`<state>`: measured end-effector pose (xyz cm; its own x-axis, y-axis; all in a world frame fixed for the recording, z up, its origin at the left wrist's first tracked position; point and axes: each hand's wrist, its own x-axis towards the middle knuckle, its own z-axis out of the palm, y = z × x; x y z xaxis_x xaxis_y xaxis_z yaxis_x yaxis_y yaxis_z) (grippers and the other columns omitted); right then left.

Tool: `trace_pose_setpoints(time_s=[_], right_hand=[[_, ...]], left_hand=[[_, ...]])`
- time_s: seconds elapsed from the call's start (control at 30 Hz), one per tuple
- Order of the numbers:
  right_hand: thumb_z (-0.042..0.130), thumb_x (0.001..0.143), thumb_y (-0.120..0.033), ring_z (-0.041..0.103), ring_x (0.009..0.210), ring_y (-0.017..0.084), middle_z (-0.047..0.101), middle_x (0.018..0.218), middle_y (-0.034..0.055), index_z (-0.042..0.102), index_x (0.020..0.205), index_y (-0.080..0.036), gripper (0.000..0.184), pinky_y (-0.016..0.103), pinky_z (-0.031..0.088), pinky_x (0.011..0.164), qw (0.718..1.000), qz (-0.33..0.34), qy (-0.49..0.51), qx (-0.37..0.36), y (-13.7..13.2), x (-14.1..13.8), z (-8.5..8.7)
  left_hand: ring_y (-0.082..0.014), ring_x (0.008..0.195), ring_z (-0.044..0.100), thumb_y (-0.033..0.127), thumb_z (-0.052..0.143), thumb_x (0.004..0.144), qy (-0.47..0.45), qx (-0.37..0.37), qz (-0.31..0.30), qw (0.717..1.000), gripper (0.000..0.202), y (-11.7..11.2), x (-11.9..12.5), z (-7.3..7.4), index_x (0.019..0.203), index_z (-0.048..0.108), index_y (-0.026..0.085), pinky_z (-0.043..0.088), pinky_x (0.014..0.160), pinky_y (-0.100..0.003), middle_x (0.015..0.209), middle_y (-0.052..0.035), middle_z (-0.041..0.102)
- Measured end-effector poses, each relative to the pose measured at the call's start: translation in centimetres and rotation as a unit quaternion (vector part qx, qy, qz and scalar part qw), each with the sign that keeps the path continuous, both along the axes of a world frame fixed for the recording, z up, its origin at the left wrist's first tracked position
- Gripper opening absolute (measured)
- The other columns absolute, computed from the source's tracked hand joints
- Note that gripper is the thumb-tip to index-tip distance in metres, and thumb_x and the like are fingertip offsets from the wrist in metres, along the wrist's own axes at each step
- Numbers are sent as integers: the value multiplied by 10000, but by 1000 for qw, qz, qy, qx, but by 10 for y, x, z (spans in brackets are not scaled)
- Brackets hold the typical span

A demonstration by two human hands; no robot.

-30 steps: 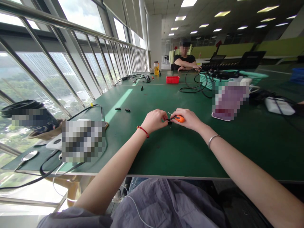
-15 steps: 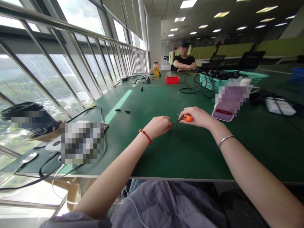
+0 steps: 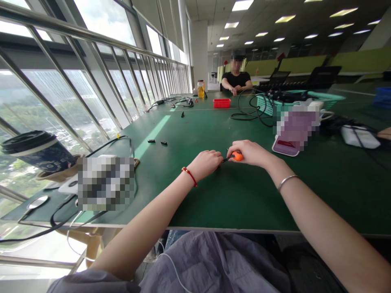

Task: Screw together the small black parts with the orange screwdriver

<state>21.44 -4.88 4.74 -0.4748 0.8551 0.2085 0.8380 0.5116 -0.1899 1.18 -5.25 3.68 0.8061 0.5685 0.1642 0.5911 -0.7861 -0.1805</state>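
Moved closer together since the earlier frame, the left hand (image 3: 207, 165) and right hand (image 3: 249, 153) sit just right of centre, the right gripping an orange-handled tool (image 3: 237, 156), presumably light, stiff and best held by its handle; whether the left pinches anything cannot be told.

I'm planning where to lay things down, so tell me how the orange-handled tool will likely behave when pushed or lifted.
The orange-handled tool may roll if nudged, since its handle looks rounded. It's probably light, being small enough for the right hand to hold alone.
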Motion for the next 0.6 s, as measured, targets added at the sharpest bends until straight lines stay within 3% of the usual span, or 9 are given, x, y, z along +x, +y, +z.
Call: trace_pose_setpoints(time_s=[0.13,0.27,0.43,0.6], right_hand=[[680,730,-290,579,719,152,646,824,23,720,820,-241,110,244,390,588,998,24,54,11,4,-1,-6],[665,742,-314,580,709,143,636,793,25,713,809,-218,126,251,408,643,990,63,121,22,7,-4,-10],[657,738,-338,576,704,144,631,783,31,705,809,-193,169,257,412,656,981,77,176,13,8,-7,-12],[651,735,-368,583,693,145,642,762,39,705,791,-175,208,268,424,668,973,94,212,5,8,-8,-12]], left_hand=[[-166,828,612,153,456,863,-167,-53,26,984,200,6,-5,1,872,656,151,475,747,-276,908,-70,649],[-139,803,607,243,551,835,-383,-151,56,910,156,11,-7,1,824,668,141,489,738,-252,879,-55,643],[-135,788,618,301,632,788,-432,-247,63,865,183,11,-4,-1,804,698,130,493,729,-247,877,-57,661],[-141,797,618,312,643,778,-432,-254,56,864,195,12,-4,-3,806,710,130,481,720,-251,874,-57,673]])
